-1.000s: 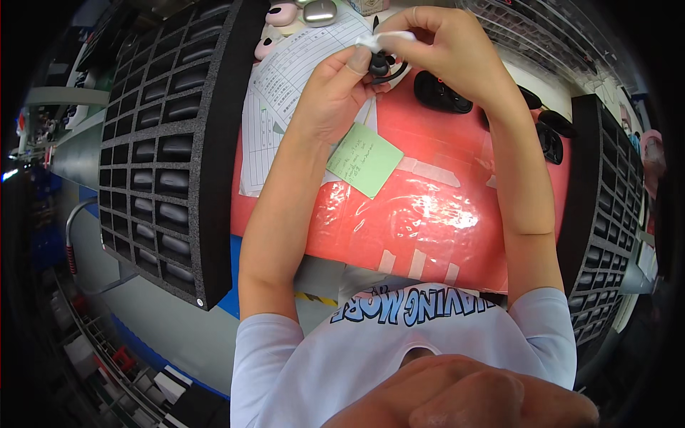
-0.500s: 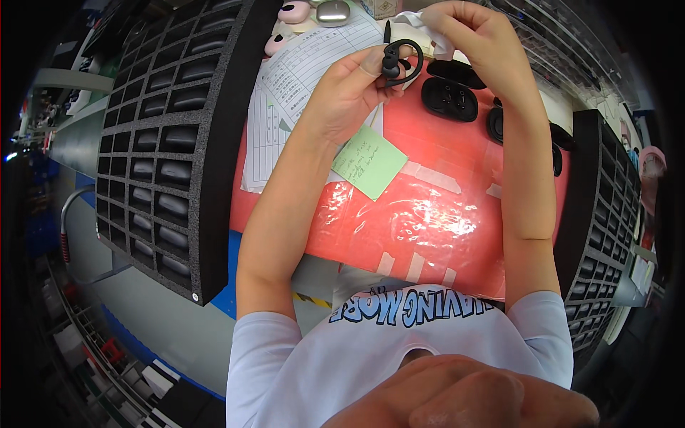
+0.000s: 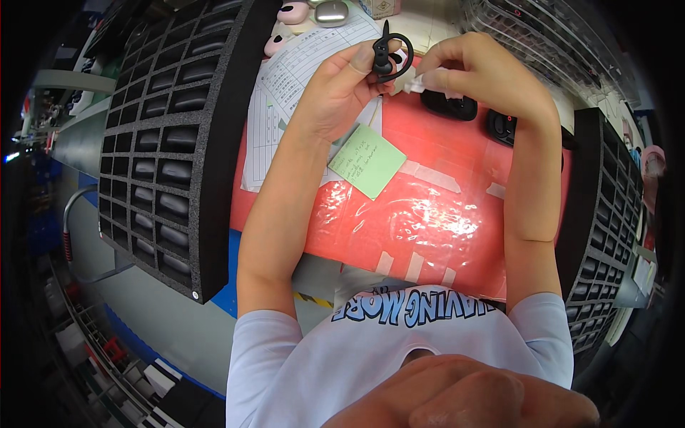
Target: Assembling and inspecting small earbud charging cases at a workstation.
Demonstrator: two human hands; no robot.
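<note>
My left hand (image 3: 335, 89) pinches a black ear-hook earphone (image 3: 384, 63) between thumb and fingers over the far part of the red mat (image 3: 371, 235). The earphone's loop points to the right and its thin tip upward. Just right of it, my right hand (image 3: 474, 71) is closed on a crumpled white wipe (image 3: 414, 83), held close to the left fingertips. Partly beneath the right hand lies a black earphone case (image 3: 451, 107). A second black case (image 3: 501, 128) sits right of it, partly covered by the right wrist.
Foam trays of dark cases stand at left (image 3: 171, 171) and right (image 3: 606, 235). A green note (image 3: 371, 160) and printed sheets (image 3: 275, 100) lie on the left of the mat. Pink and silver cases (image 3: 332, 13) sit behind; clear plastic boxes (image 3: 549, 50) are stacked at the back right.
My right hand has moved nearer to me with the white wipe, now over the black case. My left hand has shifted slightly left with the earphone.
</note>
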